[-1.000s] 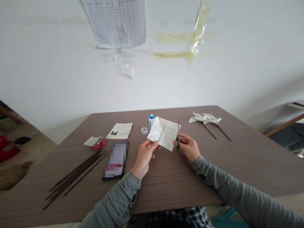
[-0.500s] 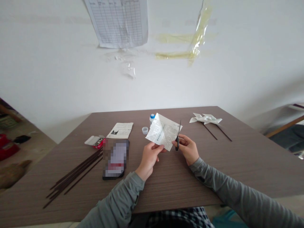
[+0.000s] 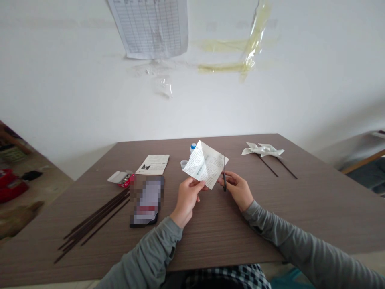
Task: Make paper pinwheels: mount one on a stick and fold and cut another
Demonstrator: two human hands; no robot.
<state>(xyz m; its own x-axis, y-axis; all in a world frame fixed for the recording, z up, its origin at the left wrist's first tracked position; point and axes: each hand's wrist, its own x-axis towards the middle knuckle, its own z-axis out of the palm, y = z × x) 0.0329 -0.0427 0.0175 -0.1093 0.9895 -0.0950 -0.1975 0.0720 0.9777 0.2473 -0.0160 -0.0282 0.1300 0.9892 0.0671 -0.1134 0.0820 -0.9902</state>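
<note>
Between thumb and fingers, my left hand (image 3: pixel 188 197) grips the lower edge of a printed square of paper (image 3: pixel 207 162), which is creased and tilted above the table. My right hand (image 3: pixel 238 188) is closed around the dark handles of a pair of scissors (image 3: pixel 224 176). The blades point away from me and cross the right corner of the paper. How far apart the blades are I cannot make out. Partly behind the paper stand a bottle with a blue cap (image 3: pixel 193 147) and a small translucent cap (image 3: pixel 184 163).
Two paper pinwheels (image 3: pixel 263 150) on dark sticks lie at the back right. To the left are a phone (image 3: pixel 147 200), a bundle of dark sticks (image 3: pixel 93 218), an open red-and-white box (image 3: pixel 122 179) and folded printed sheets (image 3: pixel 152 164). A wall rises behind the table (image 3: pixel 216 237).
The paper has shifted slightly left, and the scissors have turned more upright at its right corner. Both hands keep their hold.
</note>
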